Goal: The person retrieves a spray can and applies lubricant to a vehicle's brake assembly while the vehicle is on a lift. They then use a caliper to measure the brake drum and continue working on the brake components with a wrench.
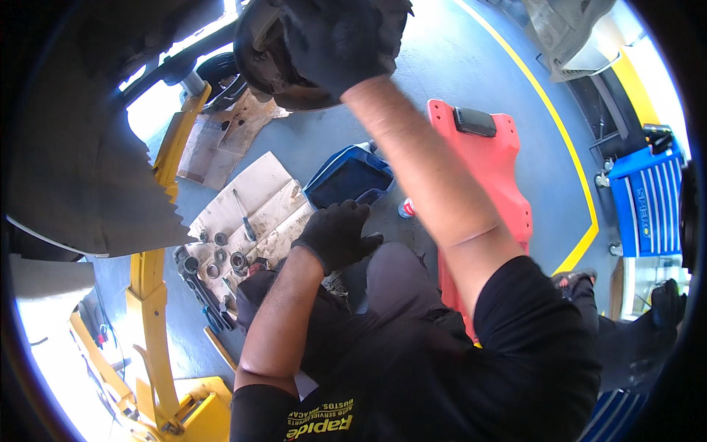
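Observation:
My right hand, in a black glove, is raised at the top of the view against a round, dark, dirty metal part that looks like a wheel hub or brake assembly. Its fingers merge with dark shapes there, so whether they grip anything is unclear. Lower down, my gloved left hand hovers in front of my knee with thumb and fingers apart, holding nothing visible. Just beyond it sits a blue tub with a dark inside. Dirty flattened cardboard beside the tub carries a screwdriver and several ring-shaped metal parts.
A yellow lift post stands at left under a dark vehicle panel. To my right lies a red creeper with a black headrest. A blue tool cabinet is farther right, near another person's gloved hand. A small can stands by the tub.

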Available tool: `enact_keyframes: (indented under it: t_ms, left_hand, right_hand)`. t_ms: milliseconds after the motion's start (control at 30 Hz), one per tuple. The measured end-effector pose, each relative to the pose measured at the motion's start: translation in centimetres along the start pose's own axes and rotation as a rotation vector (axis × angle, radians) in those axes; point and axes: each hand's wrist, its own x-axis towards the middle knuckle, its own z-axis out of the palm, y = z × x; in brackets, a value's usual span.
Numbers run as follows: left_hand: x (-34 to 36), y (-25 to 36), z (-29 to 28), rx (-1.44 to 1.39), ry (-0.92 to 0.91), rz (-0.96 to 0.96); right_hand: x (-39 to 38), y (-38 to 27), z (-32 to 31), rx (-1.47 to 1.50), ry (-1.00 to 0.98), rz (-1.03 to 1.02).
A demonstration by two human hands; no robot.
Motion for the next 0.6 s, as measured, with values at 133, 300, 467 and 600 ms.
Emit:
enact_keyframes:
  t_ms: [133, 300, 467, 600]
  left_hand:
    - [1.1, 0.5, -0.5, 0.072, -0.06, -0.002]
    - [3.1, 0.7, 1.1, 0.092, -0.076, 0.074]
    - [2.4, -0.3, 0.6, 0.103, -0.118, 0.015]
    - [2.4, -0.5, 0.2, 0.11, -0.068, 0.025]
  right_hand:
    - [-2.0, 3.9, -3.5, 0.234, -0.07, 0.827]
    - [0.5, -0.4, 0.4, -0.095, -0.017, 0.229]
    - [1.7, 1.6, -5.5, 0.387, -0.128, 0.603]
    - [1.6, 1.4, -1.8, 0.507, 0.103, 0.59]
